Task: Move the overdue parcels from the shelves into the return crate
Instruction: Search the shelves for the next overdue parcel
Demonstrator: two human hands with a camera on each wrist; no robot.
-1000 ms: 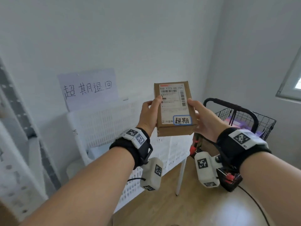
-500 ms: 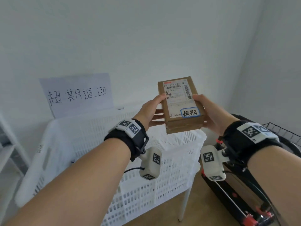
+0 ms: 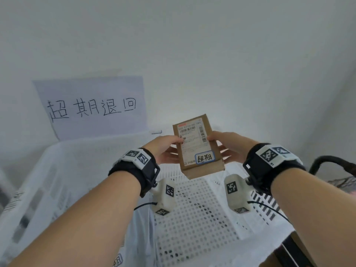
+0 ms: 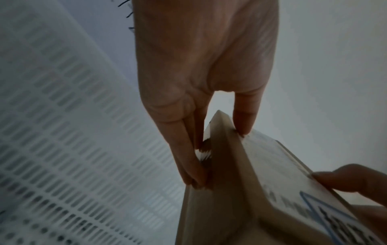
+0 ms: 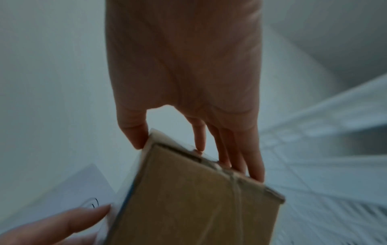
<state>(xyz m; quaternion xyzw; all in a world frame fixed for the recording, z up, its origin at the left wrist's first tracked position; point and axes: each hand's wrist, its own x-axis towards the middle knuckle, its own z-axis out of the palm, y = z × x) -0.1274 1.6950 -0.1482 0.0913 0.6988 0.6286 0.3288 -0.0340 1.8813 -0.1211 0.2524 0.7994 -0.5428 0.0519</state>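
Since a second ago the parcel (image 3: 198,146) has come down from chest height to hang low over the crate (image 3: 196,218), centre frame, so release looks close. Left hand (image 3: 165,149) and right hand (image 3: 229,147) pinch its sides. A paper sign (image 3: 92,106) hangs on the white wall, upper left.

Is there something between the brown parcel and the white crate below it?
Nothing visible: the parcel, gripped by the left hand and right hand, hangs above the crate, whose perforated floor below it shows bare.
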